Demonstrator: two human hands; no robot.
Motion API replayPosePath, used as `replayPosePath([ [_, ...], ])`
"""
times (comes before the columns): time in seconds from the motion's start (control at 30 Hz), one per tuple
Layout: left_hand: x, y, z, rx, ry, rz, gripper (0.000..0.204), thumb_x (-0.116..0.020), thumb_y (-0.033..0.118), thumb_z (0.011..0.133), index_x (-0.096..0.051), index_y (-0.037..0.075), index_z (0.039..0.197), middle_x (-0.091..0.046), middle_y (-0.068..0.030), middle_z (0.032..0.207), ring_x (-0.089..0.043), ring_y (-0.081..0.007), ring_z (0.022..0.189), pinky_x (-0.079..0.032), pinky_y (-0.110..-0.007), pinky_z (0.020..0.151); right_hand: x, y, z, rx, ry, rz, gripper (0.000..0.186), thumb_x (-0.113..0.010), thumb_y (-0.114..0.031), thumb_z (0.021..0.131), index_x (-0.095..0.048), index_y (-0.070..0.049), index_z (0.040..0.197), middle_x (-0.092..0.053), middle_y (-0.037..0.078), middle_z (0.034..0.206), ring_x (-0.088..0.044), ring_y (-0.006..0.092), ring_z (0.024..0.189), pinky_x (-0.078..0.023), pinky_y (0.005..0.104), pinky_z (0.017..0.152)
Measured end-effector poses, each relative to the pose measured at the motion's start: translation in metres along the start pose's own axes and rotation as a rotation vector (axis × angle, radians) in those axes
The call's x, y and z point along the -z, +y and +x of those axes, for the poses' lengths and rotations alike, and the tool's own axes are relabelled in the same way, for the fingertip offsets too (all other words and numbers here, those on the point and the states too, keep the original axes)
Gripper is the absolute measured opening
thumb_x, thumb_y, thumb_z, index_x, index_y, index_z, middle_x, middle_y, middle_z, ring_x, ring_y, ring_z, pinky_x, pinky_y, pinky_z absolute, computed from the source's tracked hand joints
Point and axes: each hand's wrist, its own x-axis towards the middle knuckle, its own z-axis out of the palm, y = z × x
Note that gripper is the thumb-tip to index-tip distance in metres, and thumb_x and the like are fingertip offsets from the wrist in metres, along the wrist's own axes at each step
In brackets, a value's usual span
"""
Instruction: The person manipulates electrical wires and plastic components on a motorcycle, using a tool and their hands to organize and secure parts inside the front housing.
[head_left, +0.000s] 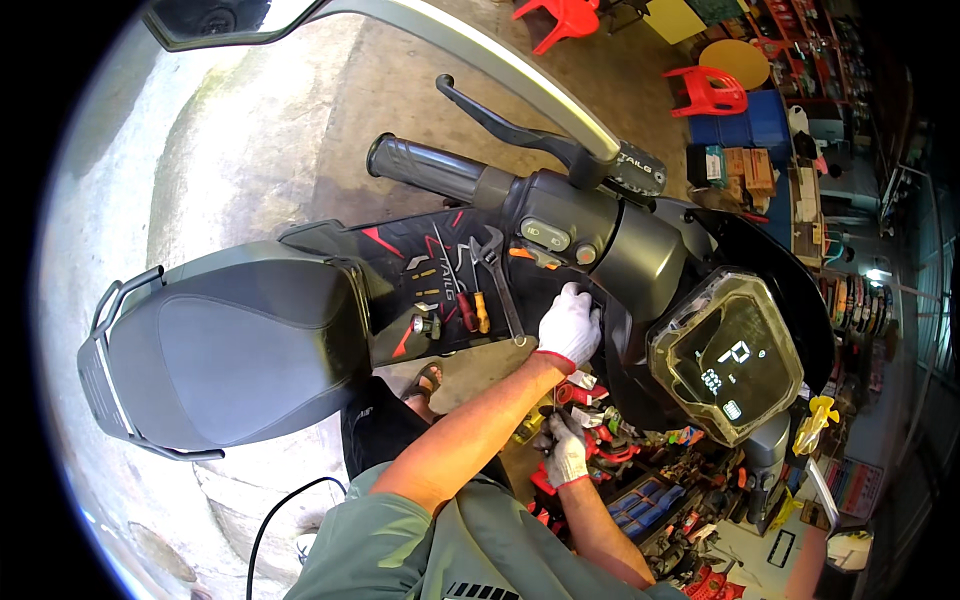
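My left hand (570, 327), in a white glove with a red cuff, is against the dark inner panel (612, 335) of a scooter, below the handlebar. Its fingers are bent, and their tips are hidden. Lower down, beside the scooter, my right hand (565, 455) wears a glove with dark, soiled fingers; these are curled, and I cannot make out what is in them. On the black footboard mat lie an adjustable wrench (499, 283), a red-handled screwdriver (467, 312), an orange-handled screwdriver (482, 314), and a small round metal part (428, 326).
Left of the footboard is the grey seat (240, 350). Above stand the handlebar grip (430, 170), brake lever (505, 127) and mirror stem (500, 60). The lit display (728, 360) is at right. Loose tools and parts crowd beyond my right hand, around a blue tray (645, 503). Red chairs (706, 92) stand farther off.
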Motion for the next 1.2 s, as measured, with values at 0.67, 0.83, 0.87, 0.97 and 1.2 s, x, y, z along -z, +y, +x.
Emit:
replayPosePath([
  [0.67,0.003,0.008,0.0,0.142,-0.022,-0.062,0.023,-0.064,0.017,0.087,-0.062,-0.001,0.102,-0.054,-0.0214,0.12,-0.059,-0.0382,0.108,-0.053,-0.048,0.087,0.004,0.008,0.003,-0.033,0.092,-0.102,0.017,-0.053,-0.011,0.099,-0.06,0.0,0.109,-0.051,0.002,0.074,-0.045,0.0128,0.053,-0.042,0.0287,0.051],
  [0.83,-0.012,0.006,0.002,0.034,0.109,-0.014,0.025,-0.064,0.017,0.087,-0.061,-0.001,0.103,-0.054,-0.0204,0.121,-0.059,-0.0382,0.107,-0.053,-0.048,0.086,0.009,0.012,0.001,-0.03,0.117,-0.073,0.019,-0.055,-0.014,0.1,-0.063,-0.003,0.112,-0.057,-0.001,0.077,-0.047,0.0102,0.054,-0.041,0.0251,0.05],
  [0.87,-0.012,0.007,0.0,0.072,0.082,-0.021,0.025,-0.064,0.017,0.087,-0.061,-0.001,0.103,-0.054,-0.0202,0.122,-0.059,-0.0381,0.107,-0.053,-0.048,0.086,0.011,0.015,0.0,-0.031,0.104,-0.052,0.02,-0.057,-0.015,0.1,-0.065,-0.004,0.113,-0.06,-0.002,0.078,-0.048,0.0088,0.055,-0.04,0.0234,0.049],
  [0.97,-0.005,0.012,0.004,0.116,0.033,-0.063,0.025,-0.063,0.018,0.088,-0.061,-0.001,0.103,-0.054,-0.0193,0.122,-0.059,-0.0382,0.106,-0.053,-0.048,0.087,0.011,0.019,-0.001,-0.048,0.088,-0.071,0.019,-0.056,-0.015,0.1,-0.065,-0.004,0.113,-0.055,-0.003,0.075,-0.046,0.0084,0.055,-0.038,0.0234,0.051],
  [1.2,-0.005,0.007,0.002,0.151,-0.06,0.115,0.034,-0.068,0.023,0.087,-0.06,-0.003,0.107,-0.054,-0.0248,0.12,-0.062,-0.0408,0.106,-0.055,-0.048,0.087,0.004,0.012,-0.001,-0.024,0.025,-0.147,0.018,-0.055,-0.015,0.101,-0.062,-0.001,0.109,-0.051,0.0,0.074,-0.046,0.01,0.057,-0.043,0.0262,0.052],
])
